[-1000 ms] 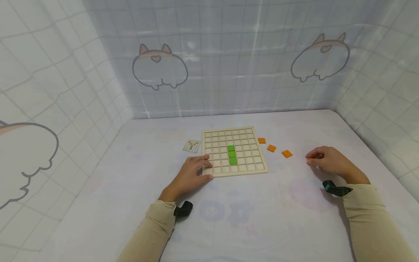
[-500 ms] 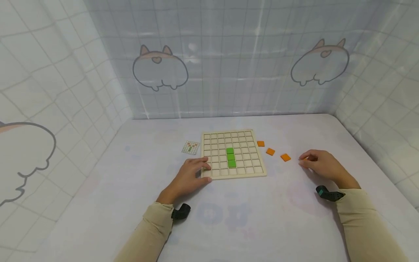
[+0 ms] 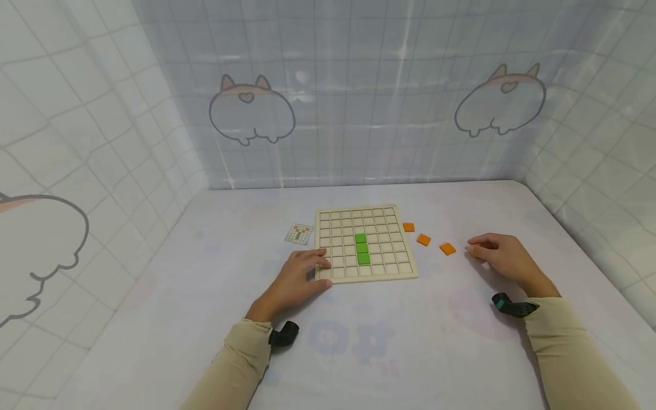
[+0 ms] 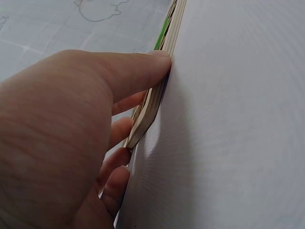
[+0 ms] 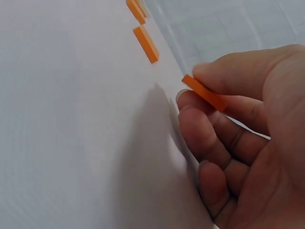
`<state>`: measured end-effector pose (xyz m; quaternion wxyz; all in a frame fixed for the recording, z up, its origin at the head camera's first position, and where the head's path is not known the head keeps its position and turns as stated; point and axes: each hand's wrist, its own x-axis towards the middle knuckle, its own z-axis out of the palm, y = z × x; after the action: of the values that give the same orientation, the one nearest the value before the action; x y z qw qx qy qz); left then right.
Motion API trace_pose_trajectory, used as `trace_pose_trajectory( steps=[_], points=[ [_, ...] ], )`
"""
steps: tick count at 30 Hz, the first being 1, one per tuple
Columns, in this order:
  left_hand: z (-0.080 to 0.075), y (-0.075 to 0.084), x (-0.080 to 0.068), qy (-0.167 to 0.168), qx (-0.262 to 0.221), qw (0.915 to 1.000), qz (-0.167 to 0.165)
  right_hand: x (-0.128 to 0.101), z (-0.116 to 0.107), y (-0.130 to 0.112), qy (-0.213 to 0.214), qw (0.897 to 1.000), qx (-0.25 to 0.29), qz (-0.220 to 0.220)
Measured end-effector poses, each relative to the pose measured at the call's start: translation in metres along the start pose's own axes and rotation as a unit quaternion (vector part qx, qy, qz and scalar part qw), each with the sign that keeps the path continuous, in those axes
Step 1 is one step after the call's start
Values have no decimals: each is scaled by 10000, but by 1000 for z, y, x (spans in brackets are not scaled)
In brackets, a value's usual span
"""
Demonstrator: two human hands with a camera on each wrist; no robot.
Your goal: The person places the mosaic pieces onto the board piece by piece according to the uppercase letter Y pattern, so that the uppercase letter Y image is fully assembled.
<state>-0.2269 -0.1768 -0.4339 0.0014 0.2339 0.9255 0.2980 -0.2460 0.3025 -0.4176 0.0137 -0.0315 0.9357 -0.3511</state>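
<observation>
Item: orange tile (image 5: pixel 205 93), thin, one, held. Location: between thumb and index finger of the right hand (image 3: pixel 507 262), at the right part of the tabletop (image 3: pixel 410 330). Fingers brought together to a pinch, parted only by the tile; it appears raised off the surface. Edge runs aslant, upper left to lower right, in the right wrist view.

Item: pale gridded board (image 3: pixel 389 247). Lies to the left of the pinched tile, well apart from it, with the loose tiles between. Right hand bears the tile; left hand (image 3: pixel 294 279) is the nearer to the board and touches it.

Left fingers: loosely spread at the board's near left corner, thumb against the near edge; no firm grip visible.

Item: green tiles (image 3: pixel 362 248), three, in one column running near to far on the board.

Item: loose orange tiles (image 3: pixel 423 240), three, in a slanting row between board and right hand.

Item: small pattern card (image 3: pixel 299 233), just beside the board's left edge.

View notes: head view nearly hides the pinched tile behind the fingers; right wrist view gives it edge-on. Left wrist view alone shows the board's layered side.
</observation>
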Motion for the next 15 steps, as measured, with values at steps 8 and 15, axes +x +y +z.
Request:
trace_pose_trajectory(
  steps=[8, 15],
  points=[
    [0, -1, 0, -37, 92, 9999, 63, -2, 3, -8, -35, 9984, 536, 190],
    [2, -4, 2, -32, 111, 9999, 108, 2, 11, -20, -83, 9921, 1201, 349]
  ],
)
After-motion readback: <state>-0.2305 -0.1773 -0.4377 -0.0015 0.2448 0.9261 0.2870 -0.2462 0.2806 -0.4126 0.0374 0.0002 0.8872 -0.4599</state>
